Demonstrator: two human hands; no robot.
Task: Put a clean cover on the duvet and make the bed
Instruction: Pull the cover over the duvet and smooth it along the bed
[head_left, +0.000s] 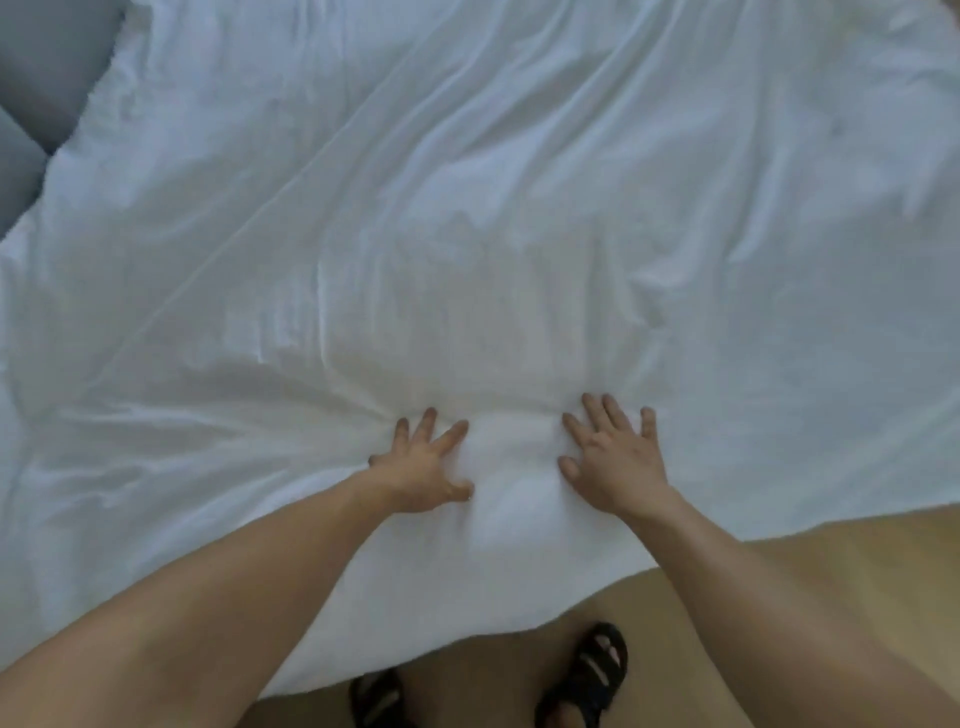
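left hand (422, 470), right hand (617, 462) press flat on white duvet (467, 218); fingers (427, 423) spread, holding nothing. duvet edge at 6 o'clock, floor (841, 582) open at 4.

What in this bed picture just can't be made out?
Head view:
Whatever lies under the white duvet: covered by it.
Grey shape top left: cut by the edge, pillow or headboard unclear.
Palms of left hand and right hand: face down on duvet.
Black sandals: cut by bottom edge.
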